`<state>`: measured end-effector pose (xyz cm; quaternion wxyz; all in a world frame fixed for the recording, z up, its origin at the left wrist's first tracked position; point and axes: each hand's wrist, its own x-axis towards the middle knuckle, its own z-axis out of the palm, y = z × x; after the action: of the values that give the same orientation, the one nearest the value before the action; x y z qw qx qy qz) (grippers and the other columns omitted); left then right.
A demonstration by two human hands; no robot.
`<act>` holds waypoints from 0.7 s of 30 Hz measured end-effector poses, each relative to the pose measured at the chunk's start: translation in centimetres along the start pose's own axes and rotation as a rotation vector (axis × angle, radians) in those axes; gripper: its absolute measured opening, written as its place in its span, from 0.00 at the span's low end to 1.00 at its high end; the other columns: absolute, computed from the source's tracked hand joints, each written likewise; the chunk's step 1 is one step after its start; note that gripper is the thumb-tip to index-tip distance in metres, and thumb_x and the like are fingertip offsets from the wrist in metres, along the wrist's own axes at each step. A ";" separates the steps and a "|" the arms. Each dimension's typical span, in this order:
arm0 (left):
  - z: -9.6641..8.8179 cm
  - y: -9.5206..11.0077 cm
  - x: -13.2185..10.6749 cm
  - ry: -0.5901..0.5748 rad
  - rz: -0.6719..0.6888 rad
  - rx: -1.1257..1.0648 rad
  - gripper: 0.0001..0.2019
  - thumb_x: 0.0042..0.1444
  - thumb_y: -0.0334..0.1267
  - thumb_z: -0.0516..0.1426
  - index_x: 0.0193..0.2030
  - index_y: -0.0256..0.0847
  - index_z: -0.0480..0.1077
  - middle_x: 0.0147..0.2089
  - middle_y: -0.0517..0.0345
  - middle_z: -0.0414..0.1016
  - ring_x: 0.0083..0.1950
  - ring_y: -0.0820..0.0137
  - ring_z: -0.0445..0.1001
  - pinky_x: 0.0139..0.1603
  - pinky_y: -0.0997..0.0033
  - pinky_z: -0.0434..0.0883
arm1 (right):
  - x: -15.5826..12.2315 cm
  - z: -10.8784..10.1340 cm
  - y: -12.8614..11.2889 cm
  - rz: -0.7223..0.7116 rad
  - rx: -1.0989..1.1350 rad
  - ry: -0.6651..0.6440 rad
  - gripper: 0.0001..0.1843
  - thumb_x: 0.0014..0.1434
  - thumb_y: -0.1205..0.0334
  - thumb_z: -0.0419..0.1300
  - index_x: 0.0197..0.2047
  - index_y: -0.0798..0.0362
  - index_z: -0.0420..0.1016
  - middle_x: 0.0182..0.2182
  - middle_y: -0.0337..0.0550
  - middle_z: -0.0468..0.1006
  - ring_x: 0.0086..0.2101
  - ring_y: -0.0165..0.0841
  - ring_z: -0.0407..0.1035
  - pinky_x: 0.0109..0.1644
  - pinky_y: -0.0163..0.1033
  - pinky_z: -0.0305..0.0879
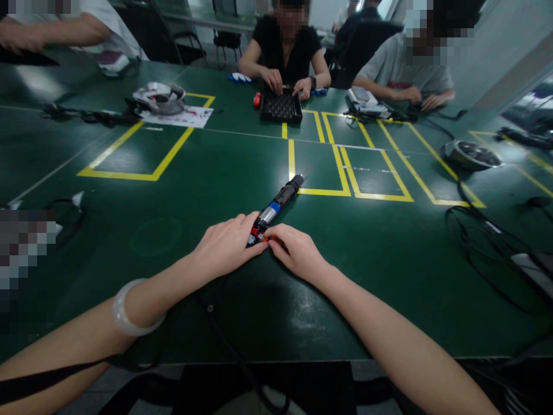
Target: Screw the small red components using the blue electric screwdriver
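An electric screwdriver (pixel 275 206) with its inner parts exposed lies slantwise on the green table, its thin bit pointing away to the right. A silver cylinder, a blue band and a black front section show along it. My left hand (pixel 228 241) is closed around its near end, with a pale bangle on that wrist. On the other side, the fingers of my right hand (pixel 294 248) are pinched at the same end, by small red and orange parts (pixel 259 235). Whatever lies between those right fingertips is mostly hidden.
Yellow tape (pixel 324 192) marks rectangles on the table (pixel 207 167). Across from me a person handles a black tray (pixel 281 108). A metal bowl (pixel 159 98) stands far left, another bowl (pixel 473 154) right. Black cables (pixel 470 230) coil at the right; a dark cord (pixel 224 340) hangs near me.
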<state>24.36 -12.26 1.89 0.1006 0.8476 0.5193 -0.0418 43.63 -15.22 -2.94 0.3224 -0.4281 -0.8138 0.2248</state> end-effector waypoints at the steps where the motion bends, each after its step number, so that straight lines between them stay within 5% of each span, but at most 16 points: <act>1: 0.0 -0.1 0.0 0.008 -0.001 0.007 0.29 0.65 0.58 0.49 0.66 0.43 0.58 0.53 0.46 0.73 0.49 0.52 0.77 0.41 0.59 0.72 | -0.1 -0.1 0.0 0.028 0.016 0.003 0.08 0.67 0.68 0.53 0.46 0.51 0.72 0.40 0.44 0.78 0.39 0.33 0.72 0.44 0.37 0.66; 7: 0.2 -0.8 0.0 0.039 -0.012 0.071 0.28 0.65 0.57 0.51 0.65 0.44 0.60 0.53 0.47 0.73 0.48 0.53 0.77 0.40 0.60 0.71 | -0.4 -0.7 0.4 0.126 0.134 0.018 0.04 0.65 0.66 0.55 0.41 0.52 0.71 0.28 0.35 0.71 0.28 0.29 0.66 0.36 0.34 0.60; 13: -0.1 -2.0 0.4 0.018 -0.065 0.082 0.30 0.65 0.58 0.49 0.67 0.42 0.58 0.56 0.43 0.73 0.51 0.50 0.76 0.44 0.57 0.72 | -0.4 -1.0 0.6 0.158 0.215 0.020 0.04 0.64 0.66 0.55 0.40 0.52 0.72 0.27 0.35 0.71 0.27 0.27 0.65 0.34 0.33 0.60; 21: -1.6 -7.9 1.8 0.030 -0.286 0.045 0.38 0.62 0.66 0.44 0.68 0.39 0.59 0.60 0.34 0.70 0.54 0.41 0.73 0.47 0.45 0.71 | -0.5 -1.2 0.6 0.156 0.225 0.004 0.06 0.64 0.67 0.56 0.40 0.53 0.74 0.28 0.36 0.73 0.27 0.27 0.65 0.34 0.32 0.60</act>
<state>18.10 -6.85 2.15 0.0668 0.7674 0.6354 -0.0549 45.07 -15.23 -2.72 0.3517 -0.4518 -0.7470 0.3379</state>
